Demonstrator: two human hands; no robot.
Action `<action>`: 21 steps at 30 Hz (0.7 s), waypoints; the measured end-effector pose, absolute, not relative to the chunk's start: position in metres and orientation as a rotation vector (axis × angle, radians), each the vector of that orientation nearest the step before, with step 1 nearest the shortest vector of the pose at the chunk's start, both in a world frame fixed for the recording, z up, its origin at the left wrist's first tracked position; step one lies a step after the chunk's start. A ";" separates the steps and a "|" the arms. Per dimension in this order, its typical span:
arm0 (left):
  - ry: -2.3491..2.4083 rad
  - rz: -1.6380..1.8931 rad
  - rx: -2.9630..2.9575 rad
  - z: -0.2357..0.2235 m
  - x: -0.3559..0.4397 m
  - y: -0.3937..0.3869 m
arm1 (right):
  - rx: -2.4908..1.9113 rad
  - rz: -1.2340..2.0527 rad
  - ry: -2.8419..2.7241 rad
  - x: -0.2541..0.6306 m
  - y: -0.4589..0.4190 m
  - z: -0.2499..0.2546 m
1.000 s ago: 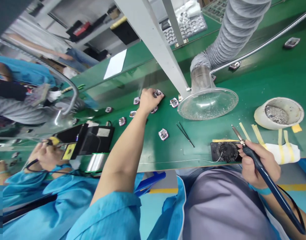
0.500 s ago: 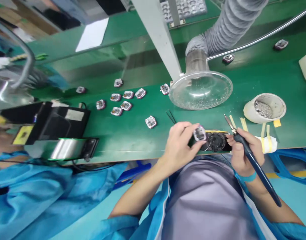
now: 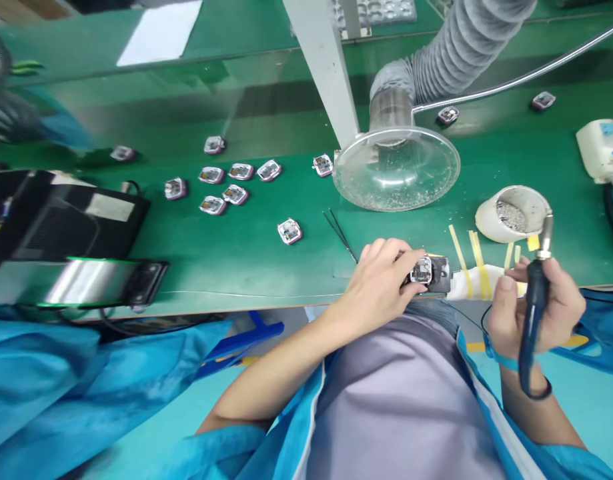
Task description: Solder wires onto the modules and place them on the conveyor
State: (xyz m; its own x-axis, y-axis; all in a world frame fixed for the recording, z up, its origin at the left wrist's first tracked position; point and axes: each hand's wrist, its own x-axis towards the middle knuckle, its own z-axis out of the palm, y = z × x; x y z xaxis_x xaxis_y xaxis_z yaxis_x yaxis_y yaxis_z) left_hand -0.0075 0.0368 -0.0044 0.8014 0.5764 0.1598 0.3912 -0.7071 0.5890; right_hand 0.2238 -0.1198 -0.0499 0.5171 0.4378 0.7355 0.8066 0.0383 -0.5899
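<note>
My left hand (image 3: 381,283) pinches a small square electronic module (image 3: 421,271) with a silver rim, holding it above a dark round iron stand (image 3: 440,275) that it partly hides. My right hand (image 3: 523,313) grips a dark soldering iron (image 3: 535,297) upright, its metal tip pointing away from me above a white cup of solder scraps (image 3: 511,215). Several matching modules lie on the green bench mat (image 3: 236,263), the nearest (image 3: 289,231) left of my left hand. A pair of tweezers (image 3: 340,235) lies close beyond my left hand.
A clear fume hood (image 3: 396,170) on a grey ducted hose hangs over the bench, beside a white post (image 3: 321,67). Yellow-taped white cloth (image 3: 481,283) lies right of the stand. A black soldering station (image 3: 61,223) stands left, and a blue sleeve (image 3: 36,373) fills the lower left.
The view has swung, shifting the bench. My left hand has moved the module down onto the stand. My right hand has turned the iron from slanted to upright.
</note>
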 end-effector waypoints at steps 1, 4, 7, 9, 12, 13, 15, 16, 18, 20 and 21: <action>0.711 0.465 2.443 -0.006 -0.008 0.036 | -1.628 -0.421 -1.141 0.231 -0.120 -0.052; 0.695 0.552 2.426 -0.010 -0.013 0.030 | -1.754 -0.402 -1.273 0.246 -0.119 -0.055; 0.745 0.783 2.418 -0.012 -0.024 0.020 | -1.729 -0.397 -1.251 0.245 -0.115 -0.052; 0.825 0.915 2.432 -0.013 -0.035 0.011 | -1.677 -0.353 -1.208 0.238 -0.110 -0.049; 0.891 0.900 2.501 -0.018 -0.051 -0.003 | -1.569 -0.256 -1.235 0.224 -0.100 -0.045; 0.879 0.861 2.531 -0.020 -0.055 -0.007 | -1.534 -0.223 -1.264 0.219 -0.096 -0.043; 0.825 0.795 2.572 -0.022 -0.061 -0.016 | -1.470 -0.157 -1.332 0.211 -0.089 -0.040; 0.795 0.776 2.576 -0.023 -0.063 -0.019 | -1.445 -0.121 -1.357 0.208 -0.086 -0.039; 0.750 0.783 2.552 -0.022 -0.064 -0.024 | -1.403 -0.061 -1.398 0.203 -0.082 -0.038; 0.724 0.853 2.509 -0.021 -0.061 -0.023 | -1.372 -0.015 -1.432 0.202 -0.081 -0.037; 0.715 0.908 2.489 -0.020 -0.058 -0.022 | -1.365 0.002 -1.451 0.202 -0.080 -0.038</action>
